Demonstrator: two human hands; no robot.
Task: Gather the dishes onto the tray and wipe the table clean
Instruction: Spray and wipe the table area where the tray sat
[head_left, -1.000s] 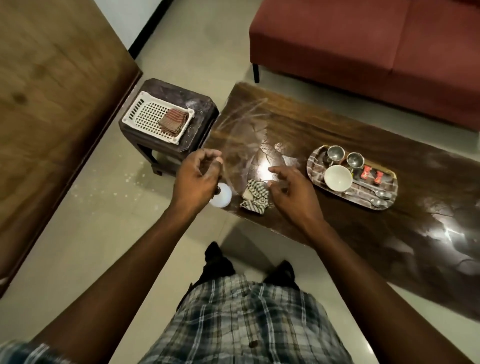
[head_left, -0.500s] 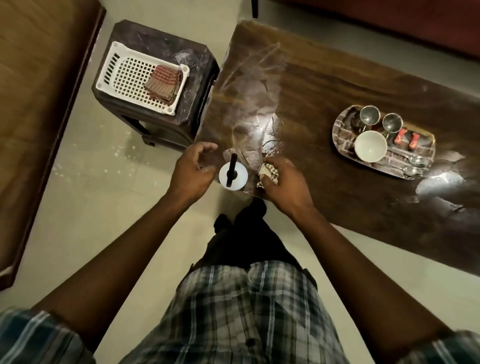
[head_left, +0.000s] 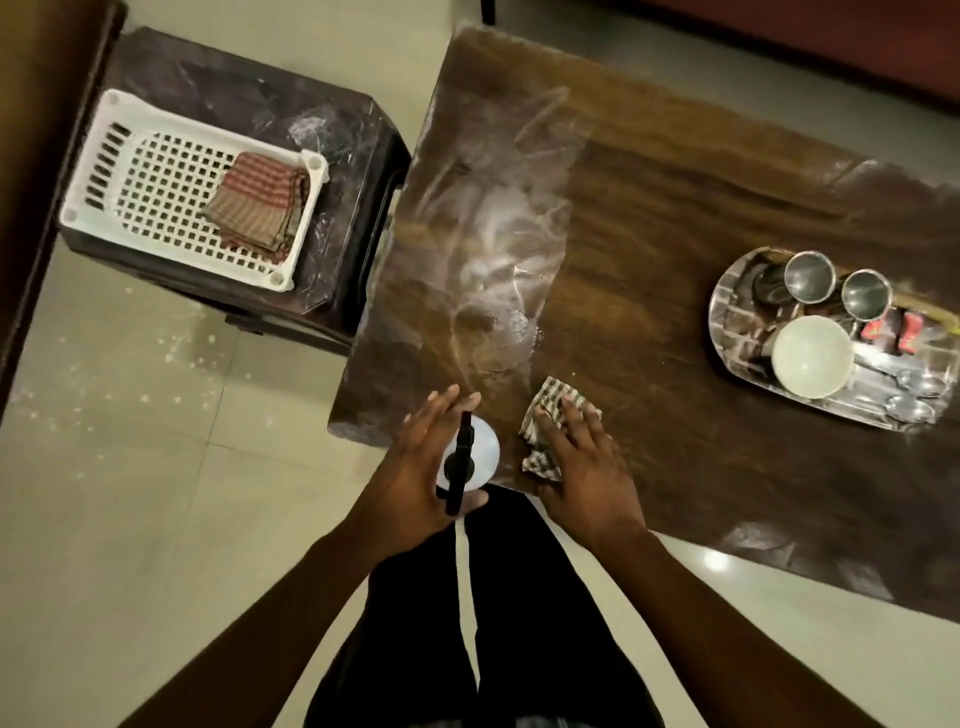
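Observation:
A dark wooden table (head_left: 649, 208) shows wet smears on its left part. My right hand (head_left: 587, 467) presses flat on a checked cloth (head_left: 545, 402) near the table's front left corner. Just left of it, my left hand (head_left: 410, 467) wraps around a white spray bottle (head_left: 480, 449) with a black nozzle. At the right, a steel tray (head_left: 719, 312) holds a white bowl (head_left: 810, 356), two steel cups (head_left: 808, 275), spoons (head_left: 914, 384) and small red items (head_left: 893, 330).
A dark stool (head_left: 332, 130) stands left of the table and carries a white plastic basket (head_left: 104, 156) with a folded striped cloth (head_left: 254, 202). A red sofa (head_left: 831, 41) runs behind the table. Wooden furniture (head_left: 31, 104) lines the far left. White specks dot the floor.
The view has tilted further down over the table's corner. My left hand has closed around the spray bottle. My right hand has gone from pinching the cloth to lying flat on it.

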